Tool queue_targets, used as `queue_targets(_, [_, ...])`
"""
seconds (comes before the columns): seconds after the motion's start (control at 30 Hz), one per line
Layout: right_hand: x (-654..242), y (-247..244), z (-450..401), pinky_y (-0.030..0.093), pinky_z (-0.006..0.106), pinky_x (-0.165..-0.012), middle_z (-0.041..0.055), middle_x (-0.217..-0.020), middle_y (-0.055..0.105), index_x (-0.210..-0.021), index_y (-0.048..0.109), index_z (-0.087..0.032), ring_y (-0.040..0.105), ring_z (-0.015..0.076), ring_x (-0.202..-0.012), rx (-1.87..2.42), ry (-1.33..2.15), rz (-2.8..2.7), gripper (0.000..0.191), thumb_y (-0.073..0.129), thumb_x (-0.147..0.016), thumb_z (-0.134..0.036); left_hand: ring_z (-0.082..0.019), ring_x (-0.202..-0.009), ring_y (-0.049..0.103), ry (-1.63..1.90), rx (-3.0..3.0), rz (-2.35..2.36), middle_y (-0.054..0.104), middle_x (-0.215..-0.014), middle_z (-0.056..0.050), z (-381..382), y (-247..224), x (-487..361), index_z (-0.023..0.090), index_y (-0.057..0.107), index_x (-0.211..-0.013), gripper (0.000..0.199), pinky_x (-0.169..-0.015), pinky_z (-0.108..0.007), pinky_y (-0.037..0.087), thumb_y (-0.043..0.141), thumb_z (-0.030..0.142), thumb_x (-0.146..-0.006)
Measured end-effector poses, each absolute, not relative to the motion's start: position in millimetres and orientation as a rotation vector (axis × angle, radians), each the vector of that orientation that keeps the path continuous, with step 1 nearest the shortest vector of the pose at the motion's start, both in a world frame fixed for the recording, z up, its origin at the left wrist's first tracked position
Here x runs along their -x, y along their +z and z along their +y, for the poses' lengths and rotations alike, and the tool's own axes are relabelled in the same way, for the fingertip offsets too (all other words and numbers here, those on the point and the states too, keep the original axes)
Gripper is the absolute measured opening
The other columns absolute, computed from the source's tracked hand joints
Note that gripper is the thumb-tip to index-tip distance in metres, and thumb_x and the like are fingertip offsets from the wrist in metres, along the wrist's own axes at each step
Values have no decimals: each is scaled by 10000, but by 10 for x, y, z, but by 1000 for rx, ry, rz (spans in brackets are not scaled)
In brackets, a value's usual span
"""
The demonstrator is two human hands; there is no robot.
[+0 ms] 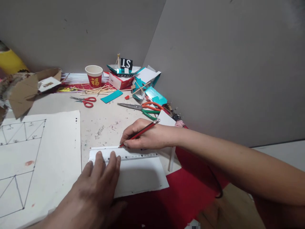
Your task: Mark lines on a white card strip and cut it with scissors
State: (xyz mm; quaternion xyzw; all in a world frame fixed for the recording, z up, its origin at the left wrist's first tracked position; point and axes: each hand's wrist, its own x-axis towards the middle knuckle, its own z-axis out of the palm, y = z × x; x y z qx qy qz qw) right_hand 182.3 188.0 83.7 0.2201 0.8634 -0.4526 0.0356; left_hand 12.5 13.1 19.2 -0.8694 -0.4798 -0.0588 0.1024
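My right hand (143, 135) is closed around a red and black pencil (145, 129), its tip low at the far edge of a clear ruler (133, 156). The ruler lies across a white sheet (140, 176) near the table's front edge. My left hand (100, 181) rests with fingers spread, their tips pressing on the left part of the ruler. To the left lies a large white paper (59, 159) with ruled lines and triangles drawn on it.
Red-handled scissors (87, 101), a teal strip (111, 96) and pliers (140, 108) lie beyond my hands. Behind them stand a red paper cup (94, 76), thin sticks (95, 90) and a small model boat (124, 68). Cut cardboard (23, 92) sits at the left.
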Motion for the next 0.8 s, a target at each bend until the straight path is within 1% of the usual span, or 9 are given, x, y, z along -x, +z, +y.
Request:
queue_targets(0.1, [-1819,853,1879,480,207,-646,56,-820,733,-918,744,-90,622,116,-705,-649,-1363,2672,179,584,-845,-122,-438,-1084,542,-160,2565,-1361,505,-1411,-201,136,209,-161,40,549,-1287,679,-796,-491,514,651,462,-765])
queue_targets(0.3, [-1827,855,1870,483,203,-646,59,-814,729,-918,738,-74,620,112,-702,-611,-1356,2696,176,577,-852,-99,-400,-1061,575,-172,2584,-1347,572,-1313,-270,160,243,-217,-32,530,-1282,722,-763,-466,525,576,513,-811])
queue_targets(0.43, [-1861,858,1867,487,206,-654,60,-814,732,-919,742,-70,625,114,-706,-600,-1320,2730,173,586,-846,-81,-384,-1040,607,-191,2598,-1388,594,-1274,-295,188,265,-267,-51,538,-1262,723,-742,-451,543,612,487,-784])
queue_targets(0.6, [-1906,862,1866,489,213,-671,77,-842,741,-940,743,-63,639,123,-731,-599,-1290,2750,179,587,-857,-94,-396,-988,647,-170,2637,-1432,622,-1232,-302,197,301,-299,-46,590,-1211,724,-705,-466,572,663,494,-735])
queue_targets(0.67, [-1917,860,1861,491,214,-679,81,-856,743,-946,742,-67,643,125,-741,-606,-1284,2748,182,585,-860,-101,-411,-998,646,-152,2648,-1439,621,-1230,-307,196,309,-298,-53,593,-1212,736,-704,-479,579,650,511,-742])
queue_targets(0.8, [-1934,845,1848,491,211,-672,77,-851,744,-943,742,-75,641,122,-728,-597,-1278,2762,183,582,-859,-103,-436,-1042,628,-94,2691,-1467,594,-1260,-322,202,325,-313,-69,567,-1255,755,-736,-498,583,650,488,-752])
